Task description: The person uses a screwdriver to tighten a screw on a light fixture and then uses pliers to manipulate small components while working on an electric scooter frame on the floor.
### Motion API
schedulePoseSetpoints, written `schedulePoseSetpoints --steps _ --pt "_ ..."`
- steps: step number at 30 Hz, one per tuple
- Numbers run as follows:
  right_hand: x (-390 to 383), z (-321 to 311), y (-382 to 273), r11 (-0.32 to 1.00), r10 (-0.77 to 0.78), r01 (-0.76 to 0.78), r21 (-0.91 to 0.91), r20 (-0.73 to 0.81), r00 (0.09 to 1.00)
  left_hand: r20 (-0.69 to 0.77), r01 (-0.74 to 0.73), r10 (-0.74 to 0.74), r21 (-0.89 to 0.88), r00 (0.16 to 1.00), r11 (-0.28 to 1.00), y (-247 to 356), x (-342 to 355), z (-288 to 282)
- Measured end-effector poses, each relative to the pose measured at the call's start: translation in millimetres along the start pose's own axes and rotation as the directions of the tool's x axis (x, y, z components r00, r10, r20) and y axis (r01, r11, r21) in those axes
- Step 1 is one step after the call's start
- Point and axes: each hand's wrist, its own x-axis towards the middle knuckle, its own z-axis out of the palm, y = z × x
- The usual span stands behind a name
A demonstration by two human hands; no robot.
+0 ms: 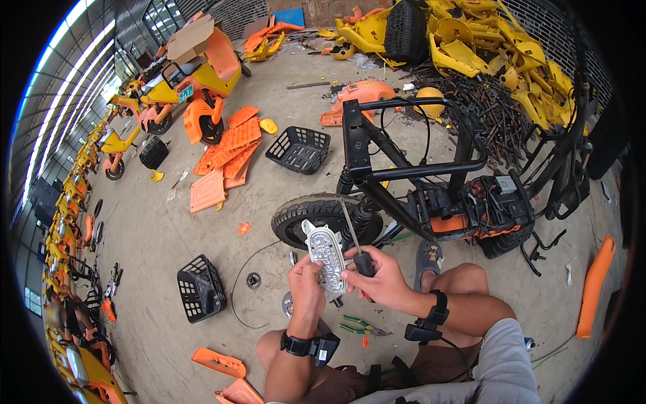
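Observation:
My left hand (306, 286) grips a clear, elongated lamp unit (326, 255) with rows of small lights, holding it upright in front of me. My right hand (377, 276) is closed on the dark handle of a screwdriver (355, 239), whose thin shaft points up and to the left, right beside the lamp unit. Both wrists carry black bands with small devices. I sit low with bare knees over the concrete floor. Green-handled pliers (360, 328) lie on the floor under my right forearm.
A stripped black scooter frame (404, 168) with a rear tyre (316, 215) stands just ahead. Black baskets (200, 287) (299, 148), orange panels (225, 158), a small sprocket (254, 280) and a cable lie on the floor. Yellow body parts (484, 40) pile up far right; scooters (195, 81) line the left.

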Motion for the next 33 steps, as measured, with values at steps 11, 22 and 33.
schedulePoseSetpoints --steps 11,22,33 --pt "0 1 -1 1.0 -0.004 0.004 0.003 0.001 1.0 -0.004 -0.003 0.003 0.006 1.0 1.0 1 -1 0" --pt "0 2 -2 1.0 -0.017 0.017 0.01 -0.01 1.0 -0.028 -0.01 0.01 0.018 1.0 1.0 -4 1 -4" --pt "1 0 -1 0.999 -0.005 0.006 0.037 -0.034 0.999 0.047 0.007 -0.008 0.014 0.999 1.0 -5 5 -9"
